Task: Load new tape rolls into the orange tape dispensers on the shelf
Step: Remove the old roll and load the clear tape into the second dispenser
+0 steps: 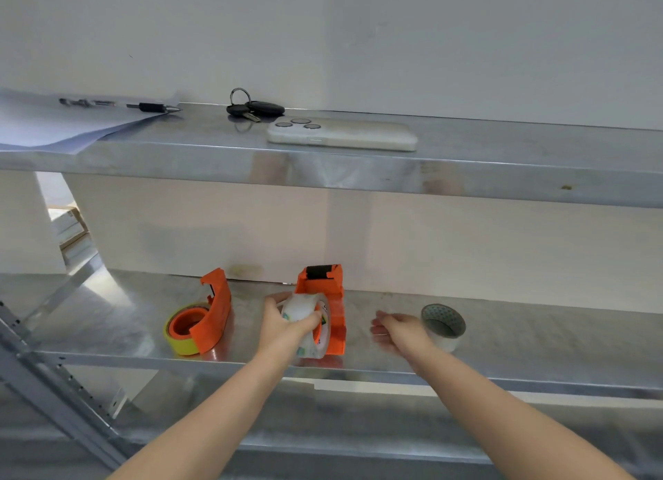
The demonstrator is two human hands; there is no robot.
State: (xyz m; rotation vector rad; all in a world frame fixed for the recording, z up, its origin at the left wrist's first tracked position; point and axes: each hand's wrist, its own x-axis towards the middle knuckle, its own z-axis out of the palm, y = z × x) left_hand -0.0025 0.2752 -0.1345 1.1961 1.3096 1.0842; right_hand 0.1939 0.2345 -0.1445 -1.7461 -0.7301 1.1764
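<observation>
Two orange tape dispensers stand on the middle metal shelf (pixel 107 311). The left dispenser (pixel 211 314) carries a yellow tape roll (pixel 181 336) on its orange hub. The right dispenser (pixel 328 300) has a clear tape roll (pixel 308 321) at its hub, and my left hand (pixel 283 325) grips that roll from the left side. My right hand (pixel 398 330) hovers open and blurred to the right of this dispenser, holding nothing. A loose clear tape roll (pixel 443 325) lies on the shelf just right of my right hand.
The upper shelf (pixel 179 156) holds a white phone (pixel 342 135), a bunch of keys (pixel 253 108), a pen (pixel 118 105) and sheets of paper (pixel 53 124). A slotted upright post (pixel 46 382) runs at the lower left. Boxes (pixel 70 228) sit behind at the left.
</observation>
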